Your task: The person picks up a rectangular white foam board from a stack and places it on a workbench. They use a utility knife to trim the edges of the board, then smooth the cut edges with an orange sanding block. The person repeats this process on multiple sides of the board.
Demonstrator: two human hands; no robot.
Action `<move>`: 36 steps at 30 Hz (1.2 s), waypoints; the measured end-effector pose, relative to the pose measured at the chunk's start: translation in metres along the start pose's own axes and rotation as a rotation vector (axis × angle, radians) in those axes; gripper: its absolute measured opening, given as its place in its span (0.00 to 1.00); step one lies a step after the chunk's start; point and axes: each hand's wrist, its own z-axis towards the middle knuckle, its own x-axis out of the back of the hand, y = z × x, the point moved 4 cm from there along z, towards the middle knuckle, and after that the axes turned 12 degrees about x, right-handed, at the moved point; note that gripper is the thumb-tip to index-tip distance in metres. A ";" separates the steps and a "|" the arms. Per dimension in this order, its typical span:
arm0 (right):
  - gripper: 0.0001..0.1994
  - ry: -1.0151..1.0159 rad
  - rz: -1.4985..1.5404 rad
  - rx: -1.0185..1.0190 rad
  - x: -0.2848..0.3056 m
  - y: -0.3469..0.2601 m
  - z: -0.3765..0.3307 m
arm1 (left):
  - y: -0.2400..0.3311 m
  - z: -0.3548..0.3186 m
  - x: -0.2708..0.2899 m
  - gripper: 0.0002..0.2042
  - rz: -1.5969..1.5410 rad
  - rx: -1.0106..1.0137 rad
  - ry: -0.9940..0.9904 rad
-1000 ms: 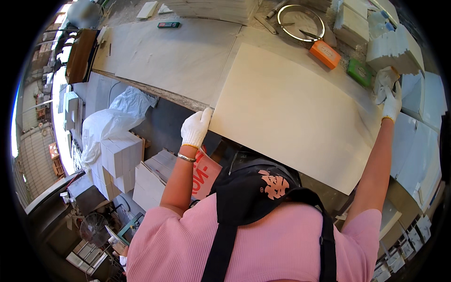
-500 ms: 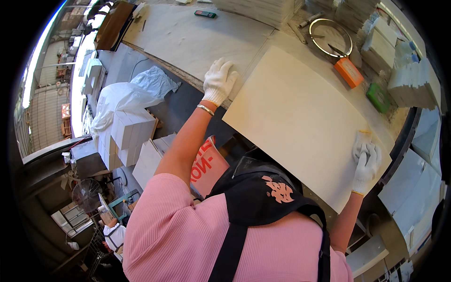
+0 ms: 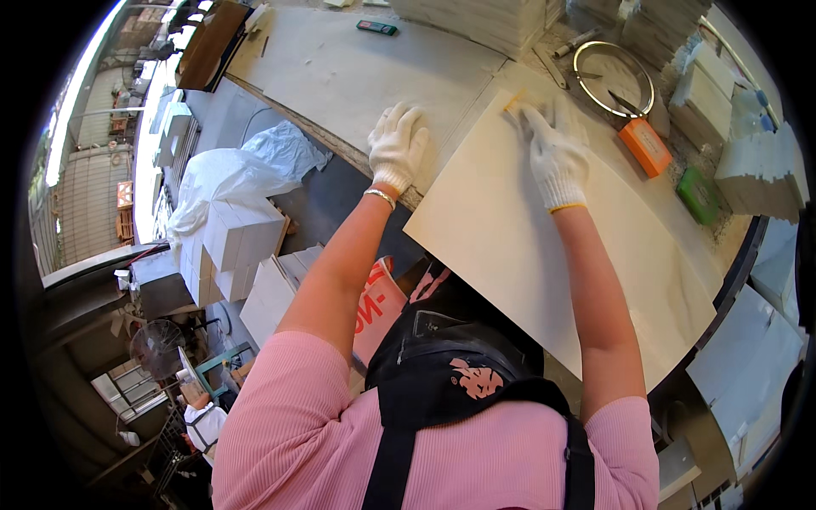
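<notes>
A large, pale cream rectangular panel (image 3: 501, 229) lies on the bench in front of me, its near edge jutting past the bench. My right hand (image 3: 557, 157), in a white knitted glove, is over the panel's far left part. Beneath its fingers is a loose white glove (image 3: 515, 104) with a yellow-edged cuff, pressed against the surface; part of it is hidden or blurred. My left hand (image 3: 398, 146), also gloved, rests on the bench board (image 3: 357, 76) left of the panel, fingers stretched out and holding nothing. A bracelet is on that wrist.
Beyond the panel are a metal ring (image 3: 614, 78), an orange box (image 3: 644, 147) and a green block (image 3: 697, 195). Stacks of white tiles (image 3: 476, 21) stand along the back. A green-and-black cutter (image 3: 376, 27) lies far left. White boxes (image 3: 238, 234) under plastic stand left of the bench.
My right hand, with the loose glove, has swept from the panel's right end to its far left corner. My left hand has stayed in place. The view has shifted slightly.
</notes>
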 end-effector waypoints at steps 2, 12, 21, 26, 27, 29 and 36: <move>0.13 -0.004 0.044 0.018 -0.031 -0.027 0.022 | 0.004 0.002 -0.001 0.21 -0.023 -0.022 -0.034; 0.16 -0.203 0.174 -0.036 0.002 -0.014 -0.022 | -0.010 -0.001 -0.010 0.21 -0.048 -0.025 -0.030; 0.20 0.037 -0.101 -0.683 0.212 0.115 -0.207 | -0.015 -0.009 -0.009 0.21 -0.044 -0.014 -0.046; 0.22 0.012 -0.391 -0.724 0.179 0.107 -0.199 | -0.011 -0.006 0.001 0.18 -0.048 -0.040 0.009; 0.22 -0.028 -0.442 -0.581 0.153 0.107 -0.192 | -0.008 -0.005 0.001 0.18 -0.060 -0.046 0.020; 0.22 0.065 -0.320 -0.360 0.083 0.079 -0.152 | -0.007 -0.005 0.004 0.17 -0.080 -0.045 0.037; 0.18 -0.147 -0.003 -0.001 -0.020 -0.138 -0.046 | -0.018 -0.002 -0.018 0.19 -0.286 -0.128 0.166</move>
